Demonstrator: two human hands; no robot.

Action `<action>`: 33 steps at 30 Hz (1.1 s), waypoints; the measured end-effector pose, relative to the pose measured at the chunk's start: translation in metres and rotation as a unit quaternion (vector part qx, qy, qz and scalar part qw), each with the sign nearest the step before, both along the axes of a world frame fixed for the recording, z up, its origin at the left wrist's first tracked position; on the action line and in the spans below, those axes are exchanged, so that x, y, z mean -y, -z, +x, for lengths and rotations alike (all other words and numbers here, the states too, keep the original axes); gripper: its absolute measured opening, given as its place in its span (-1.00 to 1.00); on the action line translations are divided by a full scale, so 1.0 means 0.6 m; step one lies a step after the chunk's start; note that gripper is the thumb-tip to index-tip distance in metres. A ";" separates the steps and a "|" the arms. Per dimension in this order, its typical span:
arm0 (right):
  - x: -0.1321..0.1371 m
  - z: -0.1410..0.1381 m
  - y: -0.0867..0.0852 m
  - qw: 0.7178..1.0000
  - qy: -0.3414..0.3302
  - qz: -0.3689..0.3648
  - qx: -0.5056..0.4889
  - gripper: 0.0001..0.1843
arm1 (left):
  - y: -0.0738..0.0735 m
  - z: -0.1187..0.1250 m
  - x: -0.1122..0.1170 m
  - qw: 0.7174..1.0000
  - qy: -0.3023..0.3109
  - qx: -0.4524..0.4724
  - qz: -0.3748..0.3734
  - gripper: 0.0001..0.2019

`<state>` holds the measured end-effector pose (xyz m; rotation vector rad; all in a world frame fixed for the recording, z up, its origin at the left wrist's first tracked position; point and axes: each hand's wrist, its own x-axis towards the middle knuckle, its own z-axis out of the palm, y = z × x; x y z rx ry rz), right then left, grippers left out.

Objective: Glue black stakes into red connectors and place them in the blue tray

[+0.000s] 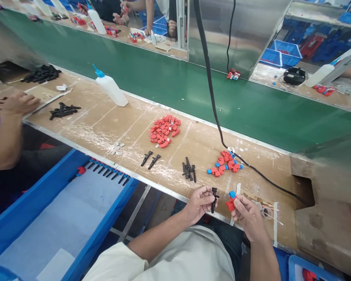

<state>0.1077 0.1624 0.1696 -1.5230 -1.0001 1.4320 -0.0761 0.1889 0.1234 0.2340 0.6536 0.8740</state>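
My left hand (199,203) is closed on a small black plastic stem (214,199), held upright at the near edge of the workbench. My right hand (247,214) pinches a small red and blue block (231,201) just to the right of the stem. The two parts are close together but apart. On the bench beyond my hands lie a few more black stems (188,171) and a small heap of red and blue blocks (226,164).
A pile of red blocks (164,130) and two loose black stems (151,159) lie to the left. A white squeeze bottle (111,88) stands further back. A black cable (213,101) crosses the green conveyor belt (193,86). A blue tray (61,218) holds finished parts; another person's arm (6,125) rests at far left.
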 end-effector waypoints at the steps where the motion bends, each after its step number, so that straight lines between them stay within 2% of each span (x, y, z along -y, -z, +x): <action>1: 0.001 -0.003 -0.006 0.999 0.015 -0.022 -0.045 -0.47 | -0.004 0.001 0.001 1.000 0.006 -0.006 0.008 -0.53; 6: 0.006 -0.013 -0.017 0.988 0.063 -0.061 -0.124 -0.49 | -0.018 0.008 0.005 0.998 0.030 -0.035 0.049 -0.50; 13: 0.019 -0.008 0.000 0.988 0.047 -0.057 -0.133 -0.50 | -0.021 0.015 0.005 0.996 0.036 -0.058 0.063 -0.49; 17: 0.026 -0.006 0.006 0.988 0.059 -0.053 -0.130 -0.47 | -0.025 0.015 0.008 0.997 0.046 -0.042 0.045 -0.50; 23: 0.033 -0.011 -0.012 0.982 0.081 -0.064 -0.161 -0.37 | -0.030 0.016 0.016 0.999 0.030 -0.012 0.015 -0.56; 28: 0.041 -0.008 -0.002 0.973 0.101 -0.024 -0.206 -0.48 | -0.042 0.021 0.014 0.999 0.049 0.011 0.014 -0.59; 30: 0.053 -0.008 0.004 0.969 0.093 -0.015 -0.230 -0.48 | -0.045 0.020 0.024 0.999 0.036 0.014 -0.001 -0.61; 33: 0.070 -0.013 0.014 0.969 0.094 -0.004 -0.229 -0.42 | -0.022 0.009 0.037 0.997 0.010 -0.003 -0.079 -0.61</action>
